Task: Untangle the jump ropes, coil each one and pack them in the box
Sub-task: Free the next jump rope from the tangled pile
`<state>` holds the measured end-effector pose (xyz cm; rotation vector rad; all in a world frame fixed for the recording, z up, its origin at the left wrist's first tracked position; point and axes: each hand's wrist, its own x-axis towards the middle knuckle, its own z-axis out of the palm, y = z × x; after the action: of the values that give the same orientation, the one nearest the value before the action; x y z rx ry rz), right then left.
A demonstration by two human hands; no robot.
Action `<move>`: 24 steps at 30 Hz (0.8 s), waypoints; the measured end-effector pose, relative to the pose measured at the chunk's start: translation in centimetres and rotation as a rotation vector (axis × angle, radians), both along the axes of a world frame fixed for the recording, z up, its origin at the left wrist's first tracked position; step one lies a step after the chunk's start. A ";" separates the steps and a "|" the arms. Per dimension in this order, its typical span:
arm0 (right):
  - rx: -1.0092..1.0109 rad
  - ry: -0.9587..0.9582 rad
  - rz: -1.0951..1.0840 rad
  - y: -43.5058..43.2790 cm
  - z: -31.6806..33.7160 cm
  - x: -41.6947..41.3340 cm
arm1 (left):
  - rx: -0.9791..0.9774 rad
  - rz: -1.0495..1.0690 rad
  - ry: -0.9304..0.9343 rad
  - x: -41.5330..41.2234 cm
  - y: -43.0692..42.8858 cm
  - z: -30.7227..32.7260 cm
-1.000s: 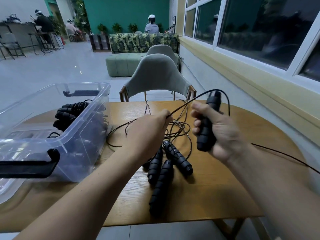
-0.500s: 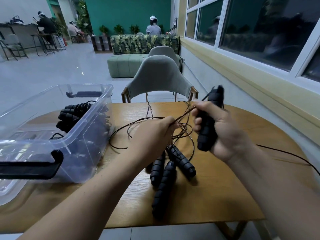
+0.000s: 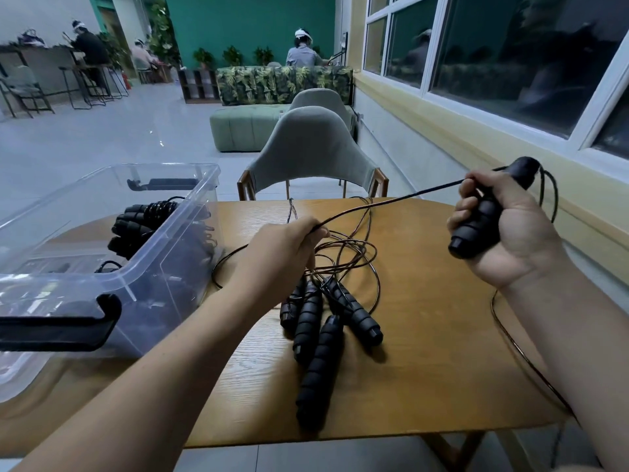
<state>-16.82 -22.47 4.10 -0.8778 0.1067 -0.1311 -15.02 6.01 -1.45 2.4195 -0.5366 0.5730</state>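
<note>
- Up right, the right hand (image 3: 514, 233) grasps a black foam jump-rope handle (image 3: 480, 226).
- Centre frame, the left hand (image 3: 282, 253) pinches its thin black cord (image 3: 408, 195) taut.

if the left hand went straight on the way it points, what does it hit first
Likely the loose cord loops just ahead of the left hand, then the grey chair. Its height is unclear, so it might pass over them.

The box (image 3: 143, 267) sits on the table (image 3: 425, 352) left of the loose handles (image 3: 323, 325).
</note>
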 end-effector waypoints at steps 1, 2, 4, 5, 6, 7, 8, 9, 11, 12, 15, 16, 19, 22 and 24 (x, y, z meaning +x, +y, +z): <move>-0.002 0.007 0.000 0.3 -0.2 -0.1 | -0.005 -0.002 -0.004 -0.1 -0.2 0.1; -0.004 0.020 -0.002 0.7 -0.4 -0.2 | -0.013 -0.005 -0.003 -0.1 -0.3 0.1; -0.034 0.058 0.003 1.7 -1.0 -0.4 | -0.036 -0.003 0.011 -0.1 -0.7 0.1; -0.067 0.083 0.023 2.4 -1.4 -0.5 | -0.043 -0.002 0.015 -0.2 -0.8 0.1; -0.101 0.110 0.055 3.1 -1.8 -0.7 | -0.049 -0.005 0.016 -0.2 -0.9 0.1; -0.128 0.135 0.096 3.7 -2.2 -0.9 | -0.052 -0.008 0.018 -0.3 -1.1 0.0; -0.147 0.153 0.140 4.5 -2.5 -1.1 | -0.054 -0.009 0.019 -0.4 -1.2 0.0; -0.163 0.160 0.178 5.1 -2.8 -1.3 | -0.051 -0.008 0.017 -0.5 -1.3 0.0; -0.193 0.150 0.240 6.2 -3.2 -1.8 | -0.036 -0.003 0.005 -0.7 -1.7 0.0; -0.205 0.142 0.263 6.7 -3.3 -2.0 | -0.020 -0.003 -0.002 -0.8 -1.9 0.0; -0.215 0.110 0.309 8.0 -3.8 -2.5 | 0.050 -0.023 -0.031 -1.4 -2.6 0.0; -0.210 0.098 0.318 8.3 -3.9 -2.6 | 0.073 -0.031 -0.041 -1.7 -2.9 0.0; -0.195 0.066 0.312 8.8 -3.9 -2.7 | 0.127 -0.040 -0.056 -2.1 -3.4 -0.1; -0.210 0.051 0.284 9.2 -3.9 -2.6 | 0.161 -0.036 -0.050 -2.2 -3.5 -0.1; -0.241 0.043 0.261 9.1 -3.8 -2.5 | 0.154 -0.047 -0.046 -2.2 -3.3 -0.1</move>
<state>-19.31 -13.38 0.30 -1.1265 0.0157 0.1212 -17.20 2.66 -1.57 2.5355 -0.6777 0.5874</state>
